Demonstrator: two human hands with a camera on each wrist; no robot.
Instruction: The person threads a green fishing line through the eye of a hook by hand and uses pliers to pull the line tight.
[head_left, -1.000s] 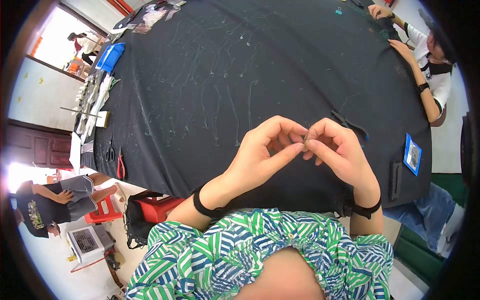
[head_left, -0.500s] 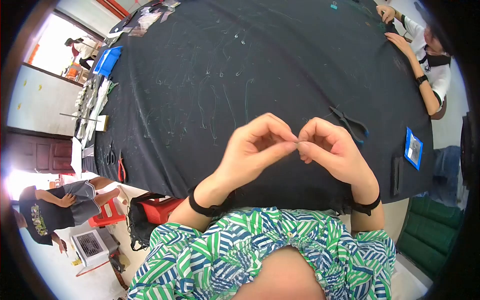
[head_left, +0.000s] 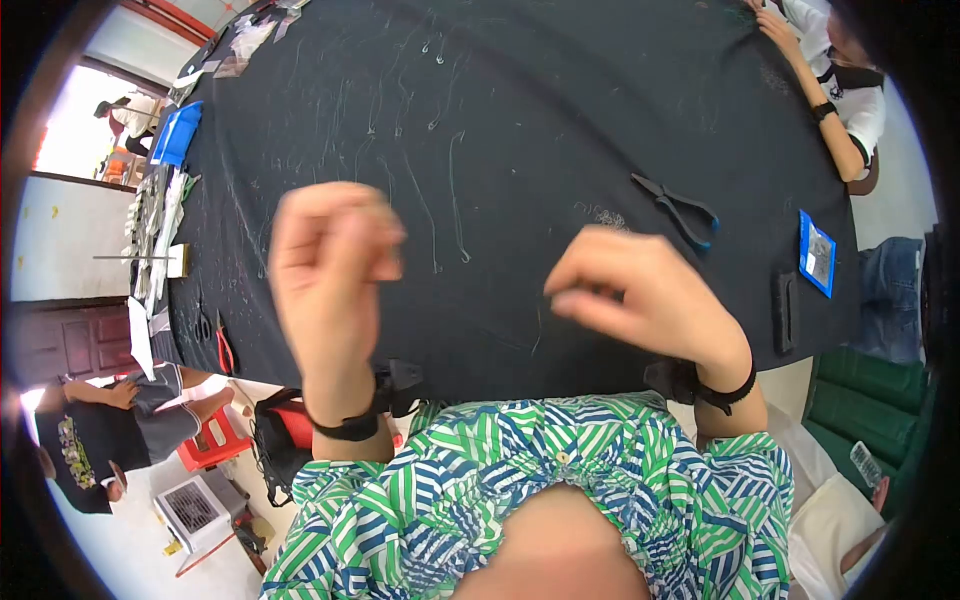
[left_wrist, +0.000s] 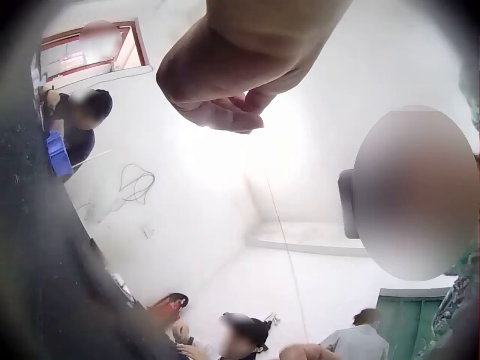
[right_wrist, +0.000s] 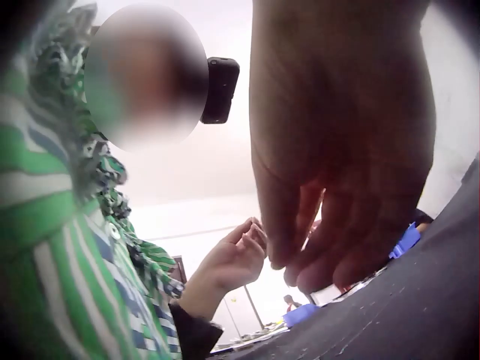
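My left hand, blurred by motion, is raised over the left part of the black cloth with thumb and fingertips pinched together. In the left wrist view a thin fishing line runs from near those fingertips toward the right hand. My right hand is low over the cloth, thumb and index finger curled toward each other at the line. A strand of greenish line shows just below its fingertips. Any small piece inside the fingers is hidden. Beyond the right hand lies a small heap of tiny hooks.
Dark pliers lie past the right hand, with a blue packet and a black case farther right. Several fine lines are laid out across the black cloth. Red-handled pliers lie at the left edge. Another person sits at the far right.
The hands were together, pinching at one spot; they have now parted. My left hand has swung left and up, while the right stays near its place. The heap of hooks has come into view.
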